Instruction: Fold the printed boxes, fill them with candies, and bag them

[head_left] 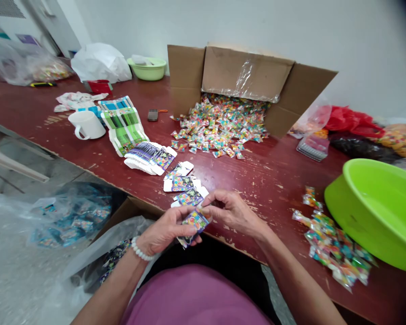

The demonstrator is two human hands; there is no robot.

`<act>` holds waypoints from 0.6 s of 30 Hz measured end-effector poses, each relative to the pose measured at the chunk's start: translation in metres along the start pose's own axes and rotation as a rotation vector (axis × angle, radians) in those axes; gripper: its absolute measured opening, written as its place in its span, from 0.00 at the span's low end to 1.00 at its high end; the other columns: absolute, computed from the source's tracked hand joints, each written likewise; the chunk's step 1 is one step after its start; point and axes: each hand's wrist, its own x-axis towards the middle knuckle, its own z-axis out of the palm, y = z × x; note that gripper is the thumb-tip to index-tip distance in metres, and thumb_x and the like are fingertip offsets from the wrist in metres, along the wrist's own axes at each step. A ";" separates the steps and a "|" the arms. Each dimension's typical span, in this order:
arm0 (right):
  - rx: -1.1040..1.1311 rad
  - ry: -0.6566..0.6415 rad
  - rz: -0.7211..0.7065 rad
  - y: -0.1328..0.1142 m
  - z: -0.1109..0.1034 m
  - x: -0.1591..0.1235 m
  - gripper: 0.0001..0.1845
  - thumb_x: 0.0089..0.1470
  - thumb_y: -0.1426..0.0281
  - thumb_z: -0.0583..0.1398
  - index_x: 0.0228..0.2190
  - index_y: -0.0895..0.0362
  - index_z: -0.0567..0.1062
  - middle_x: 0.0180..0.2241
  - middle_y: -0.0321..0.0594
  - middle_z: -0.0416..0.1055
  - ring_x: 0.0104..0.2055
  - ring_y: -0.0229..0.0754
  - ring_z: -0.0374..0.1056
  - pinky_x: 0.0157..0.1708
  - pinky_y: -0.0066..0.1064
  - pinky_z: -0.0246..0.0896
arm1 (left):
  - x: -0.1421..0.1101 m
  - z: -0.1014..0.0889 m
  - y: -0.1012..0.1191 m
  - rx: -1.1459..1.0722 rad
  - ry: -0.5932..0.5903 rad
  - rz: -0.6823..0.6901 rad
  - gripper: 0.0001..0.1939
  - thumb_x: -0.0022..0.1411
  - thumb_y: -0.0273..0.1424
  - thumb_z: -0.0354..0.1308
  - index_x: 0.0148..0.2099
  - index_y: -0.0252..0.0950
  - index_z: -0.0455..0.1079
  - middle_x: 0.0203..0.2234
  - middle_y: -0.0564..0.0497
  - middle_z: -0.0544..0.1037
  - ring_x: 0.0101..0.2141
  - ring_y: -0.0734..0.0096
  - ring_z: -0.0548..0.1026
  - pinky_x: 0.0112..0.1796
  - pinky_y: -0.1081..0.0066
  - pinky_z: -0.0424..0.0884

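Note:
My left hand (171,230) is closed around a small printed box (193,225), dark blue with bright candy pictures. The fingertips of my right hand (228,210) pinch at the box's upper end, where a bit of white flap shows; whether anything else is between them is hidden. Just beyond my hands, several similar small boxes (182,183) lie in a row on the table, with white flaps sticking out. Behind them is a fanned stack of flat, unfolded boxes (150,158), and green printed card sheets (125,128) lie further back.
A cardboard carton (246,74) on its side spills wrapped candies (219,122) onto the red table (267,171). At right, a green basin (375,221) stands beside more candy packets (334,248). A white mug (87,125) sits left. Plastic bags of packets (71,221) hang below the table's edge.

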 end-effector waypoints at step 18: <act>0.397 0.385 0.057 -0.009 0.022 -0.007 0.12 0.58 0.64 0.63 0.44 0.50 0.76 0.41 0.39 0.76 0.38 0.41 0.72 0.40 0.33 0.67 | 0.016 0.020 -0.004 -0.179 0.134 0.135 0.25 0.65 0.50 0.50 0.44 0.32 0.71 0.25 0.48 0.77 0.18 0.70 0.74 0.21 0.72 0.70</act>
